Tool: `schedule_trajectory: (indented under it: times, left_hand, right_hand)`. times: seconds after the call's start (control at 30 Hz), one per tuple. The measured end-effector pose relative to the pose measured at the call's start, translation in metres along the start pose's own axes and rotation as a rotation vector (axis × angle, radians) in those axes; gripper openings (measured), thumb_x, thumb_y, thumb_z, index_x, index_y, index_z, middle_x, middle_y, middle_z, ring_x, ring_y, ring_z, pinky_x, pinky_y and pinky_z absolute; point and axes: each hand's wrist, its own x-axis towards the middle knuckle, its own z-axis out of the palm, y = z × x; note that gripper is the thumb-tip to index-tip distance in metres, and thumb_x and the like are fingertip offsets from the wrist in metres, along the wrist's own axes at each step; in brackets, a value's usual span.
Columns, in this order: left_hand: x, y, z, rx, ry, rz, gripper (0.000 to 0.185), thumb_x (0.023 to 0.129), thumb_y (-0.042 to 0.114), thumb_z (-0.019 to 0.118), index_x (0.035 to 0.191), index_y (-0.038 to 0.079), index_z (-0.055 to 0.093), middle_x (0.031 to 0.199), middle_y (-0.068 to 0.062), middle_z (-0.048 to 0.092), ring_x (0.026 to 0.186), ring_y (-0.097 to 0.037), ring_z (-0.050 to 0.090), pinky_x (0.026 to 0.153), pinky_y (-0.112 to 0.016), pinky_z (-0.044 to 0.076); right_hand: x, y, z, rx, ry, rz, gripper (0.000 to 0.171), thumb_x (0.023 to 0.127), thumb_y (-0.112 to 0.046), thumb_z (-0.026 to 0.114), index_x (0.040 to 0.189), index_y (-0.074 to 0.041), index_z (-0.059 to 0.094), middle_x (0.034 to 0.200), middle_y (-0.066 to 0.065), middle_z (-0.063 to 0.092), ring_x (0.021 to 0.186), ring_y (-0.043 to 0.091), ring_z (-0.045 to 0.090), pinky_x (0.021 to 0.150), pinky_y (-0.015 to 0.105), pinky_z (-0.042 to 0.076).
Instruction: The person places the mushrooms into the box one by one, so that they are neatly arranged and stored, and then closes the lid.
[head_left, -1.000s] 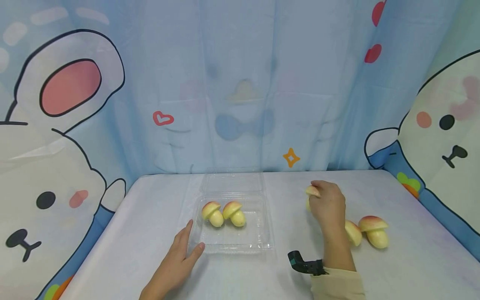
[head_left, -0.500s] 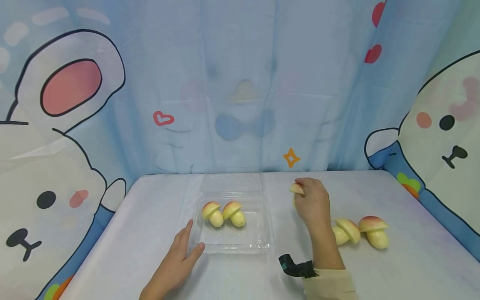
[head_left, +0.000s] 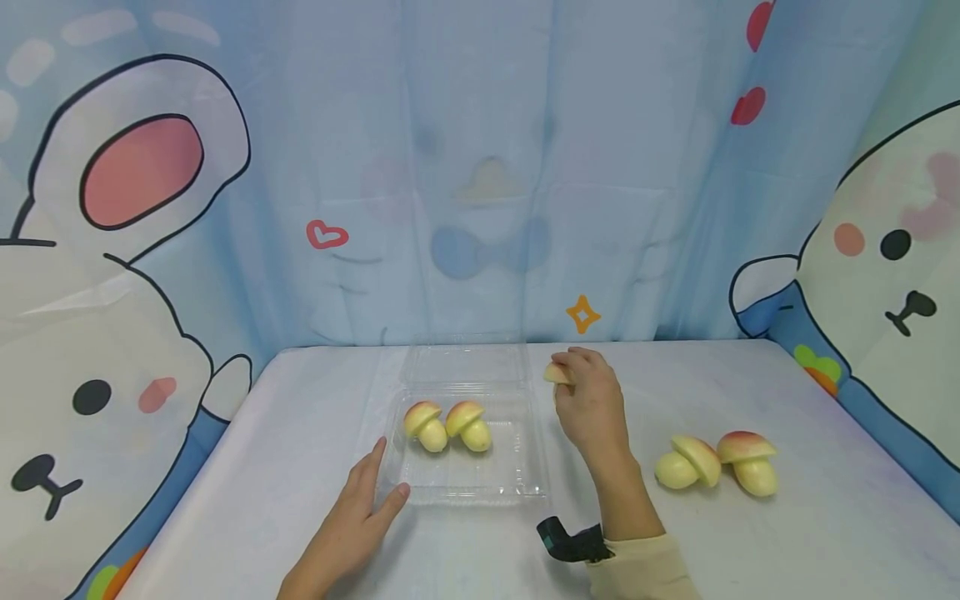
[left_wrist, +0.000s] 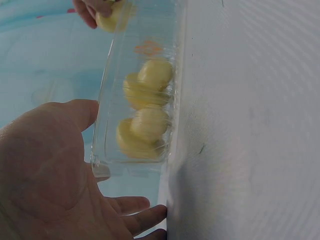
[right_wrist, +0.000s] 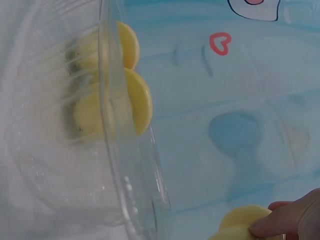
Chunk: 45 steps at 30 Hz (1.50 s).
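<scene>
My right hand (head_left: 592, 402) pinches a yellow mushroom (head_left: 557, 374) with a pale, red-tinged cap, up off the table just right of a clear plastic container (head_left: 517, 479). Thumb and fingertips grip its side in the right wrist view, where only part of the mushroom (right_wrist: 242, 220) shows. Two matching mushrooms, a left one (head_left: 425, 426) and a right one (head_left: 470, 426), lie side by side in the container's back left part. At the front left corner, my left hand (head_left: 341, 521) has its fingers extended, with the thumb right at the container's rim (left_wrist: 102, 112).
Two more mushrooms, one lying tilted (head_left: 688, 462) and one with a redder cap (head_left: 748, 462), sit on the white table (head_left: 795, 542) at the right. The container's hinged lid (head_left: 467, 364) stands raised at the back, before a blue printed curtain (head_left: 480, 167).
My right hand has moved left with the mushroom, from above the right side of the table to beside the container. The left hand has stayed put.
</scene>
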Motion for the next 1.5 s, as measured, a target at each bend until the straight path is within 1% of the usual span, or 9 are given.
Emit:
schedule_trajectory:
  times: [0.17, 0.37, 0.5, 0.7, 0.83, 1.0, 1.2, 1.5]
  left_hand:
    - [-0.001, 0.0, -0.001, 0.003, 0.001, 0.003, 0.076, 0.093, 0.055, 0.045, 0.152, 0.02, 0.01, 0.15, -0.015, 0.022, 0.135, -0.034, 0.025, 0.104, -0.058, 0.024]
    - [-0.001, 0.0, -0.002, -0.003, 0.003, -0.007, 0.077, 0.093, 0.055, 0.046, 0.152, 0.021, 0.01, 0.15, -0.011, 0.022, 0.137, -0.03, 0.024, 0.105, -0.056, 0.023]
    - [0.001, 0.0, -0.001, -0.008, -0.004, -0.01, 0.077, 0.092, 0.056, 0.045, 0.151, 0.022, 0.01, 0.15, -0.011, 0.022, 0.136, -0.03, 0.023, 0.105, -0.057, 0.023]
    - [0.004, 0.001, 0.0, -0.01, -0.014, -0.009, 0.076, 0.092, 0.058, 0.043, 0.151, 0.023, 0.011, 0.15, -0.014, 0.022, 0.135, -0.034, 0.025, 0.103, -0.06, 0.024]
    - [0.002, 0.001, 0.001, -0.018, -0.021, -0.011, 0.077, 0.093, 0.056, 0.044, 0.151, 0.02, 0.01, 0.15, -0.015, 0.022, 0.135, -0.034, 0.024, 0.103, -0.059, 0.024]
    - [-0.001, 0.002, 0.0, -0.006, -0.017, -0.015, 0.077, 0.093, 0.056, 0.044, 0.152, 0.02, 0.01, 0.15, -0.014, 0.022, 0.136, -0.034, 0.025, 0.103, -0.059, 0.024]
    - [0.0, 0.002, -0.001, 0.012, -0.009, -0.018, 0.076, 0.093, 0.057, 0.042, 0.152, 0.021, 0.01, 0.149, -0.015, 0.022, 0.135, -0.036, 0.026, 0.102, -0.06, 0.025]
    - [0.001, 0.001, 0.001, 0.027, -0.002, -0.018, 0.074, 0.093, 0.057, 0.042, 0.151, 0.025, 0.009, 0.15, -0.017, 0.021, 0.135, -0.038, 0.024, 0.103, -0.06, 0.024]
  right_hand:
    - [-0.001, -0.009, 0.007, 0.011, -0.022, -0.038, 0.032, 0.078, 0.01, 0.062, 0.108, -0.002, 0.067, 0.119, 0.016, 0.057, 0.108, 0.038, 0.052, 0.087, 0.048, 0.046]
    - [-0.002, -0.019, 0.014, 0.018, -0.114, -0.057, 0.036, 0.078, 0.009, 0.062, 0.11, -0.005, 0.067, 0.123, 0.012, 0.055, 0.112, 0.035, 0.051, 0.09, 0.047, 0.045]
    - [-0.003, -0.023, 0.017, 0.021, -0.166, -0.093, 0.036, 0.08, 0.008, 0.062, 0.112, -0.006, 0.066, 0.125, 0.011, 0.055, 0.115, 0.034, 0.049, 0.091, 0.046, 0.044]
    - [-0.007, -0.023, 0.027, 0.012, -0.21, -0.13, 0.034, 0.08, 0.008, 0.063, 0.11, -0.007, 0.067, 0.125, 0.007, 0.055, 0.117, 0.031, 0.048, 0.092, 0.044, 0.044]
    - [-0.011, -0.021, 0.035, 0.018, -0.24, -0.159, 0.033, 0.078, 0.009, 0.065, 0.107, -0.008, 0.068, 0.122, 0.009, 0.057, 0.114, 0.031, 0.05, 0.09, 0.042, 0.046]
    - [-0.014, -0.02, 0.041, 0.026, -0.29, -0.162, 0.035, 0.077, 0.01, 0.065, 0.106, -0.009, 0.068, 0.121, 0.008, 0.057, 0.114, 0.029, 0.051, 0.09, 0.041, 0.046]
    - [-0.013, -0.022, 0.048, -0.017, -0.309, -0.198, 0.033, 0.079, 0.01, 0.062, 0.106, -0.008, 0.069, 0.12, 0.01, 0.058, 0.114, 0.029, 0.051, 0.092, 0.041, 0.045]
    - [-0.015, -0.021, 0.057, -0.11, -0.355, -0.188, 0.038, 0.074, 0.011, 0.062, 0.105, -0.011, 0.069, 0.12, 0.006, 0.058, 0.115, 0.028, 0.051, 0.093, 0.041, 0.044]
